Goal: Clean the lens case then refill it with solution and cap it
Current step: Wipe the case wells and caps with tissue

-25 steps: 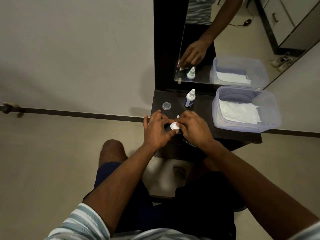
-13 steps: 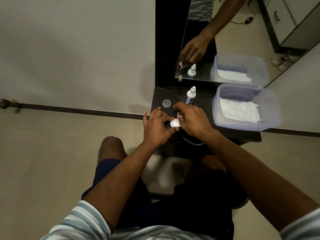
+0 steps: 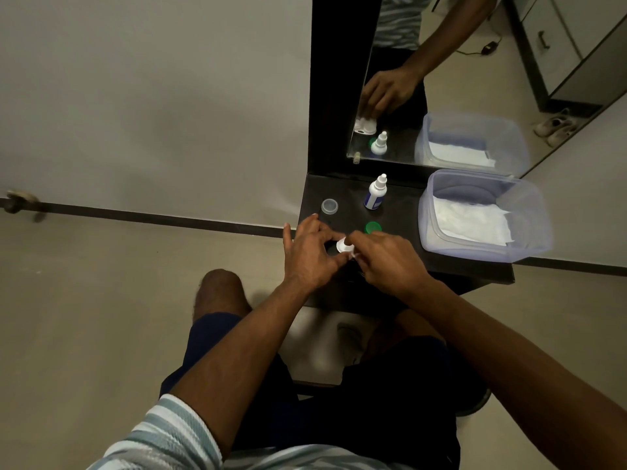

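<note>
Holding the lens case (image 3: pixel 342 246) between them at the shelf's near edge, left hand (image 3: pixel 310 254) and right hand (image 3: pixel 390 261) both pinch it. Green cap (image 3: pixel 372 227) lies just beyond the right hand, the nearer one. Solution bottle (image 3: pixel 375 195) stands farther back; its label is unreadable.

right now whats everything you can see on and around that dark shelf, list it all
lens case: one, white, front of the shelf, held between both hands
green cap: one, green, on the shelf just behind the right hand
clear cap: one, clear, left rear of the shelf
solution bottle: one, white with a blue label, upright at the rear
plastic tub: one, clear, right end of the shelf, white tissue inside
mirror: one, behind the shelf
shelf: one, dark
left hand: grips the case
right hand: pinches at the case
</note>
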